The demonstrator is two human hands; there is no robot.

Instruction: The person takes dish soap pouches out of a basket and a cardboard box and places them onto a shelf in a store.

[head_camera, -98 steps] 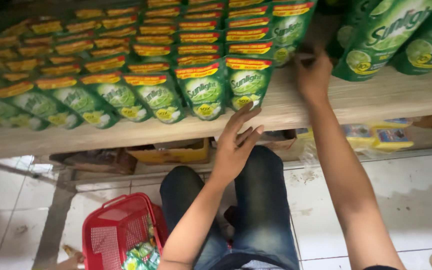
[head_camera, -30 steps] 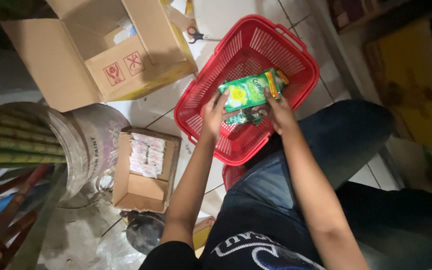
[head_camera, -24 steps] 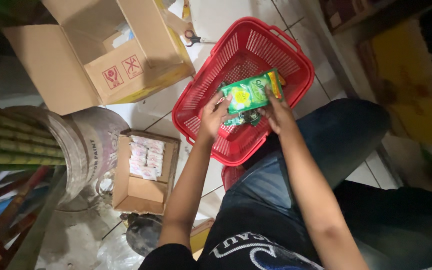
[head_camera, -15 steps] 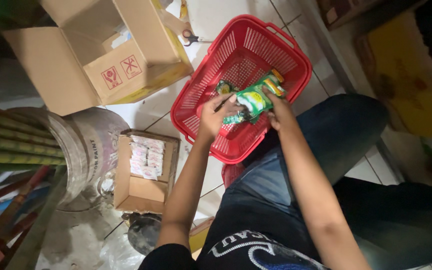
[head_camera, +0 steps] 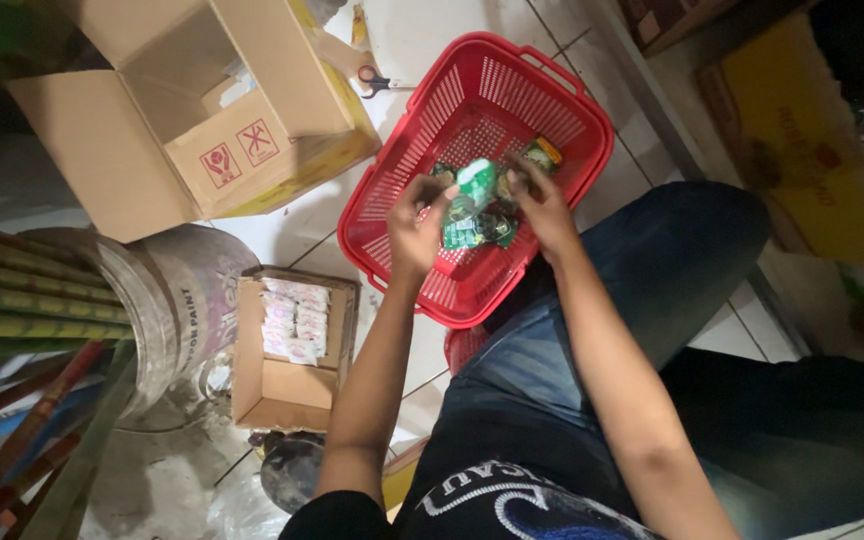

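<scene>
Overhead, looking down on two bare hands meeting above a red perforated plastic basket [head_camera: 422, 160] set on the white tiled floor [head_camera: 422, 40]. Left hand [head_camera: 414, 222] and right hand [head_camera: 542, 205] both closed in a grip on a green-and-white soft plastic refill pouch [head_camera: 474, 188], held between them just above the basket's inner floor. Left fingers pinching the pouch's near-left edge, right fingers on its far-right edge; pouch crumpled and tilted, long axis hard to read, seemingly running from one hand across to the other. More small green pouches [head_camera: 480, 228] lying on the basket bottom directly under the held one, touching or nearly so. Neither hand clearly nearer: pouch centred in the gap, slightly toward the left thumb. Beyond the basket's far-left rim, black-handled scissors [head_camera: 384, 82] on the tile, beside a large open brown cardboard box [head_camera: 152, 160]. Left of the left forearm, a small open cardboard carton holding pale sachets [head_camera: 292, 320], and next to it a grey metal paint bucket [head_camera: 167, 300]. Blue-jeaned knee [head_camera: 672, 250] just right of the basket.
</scene>
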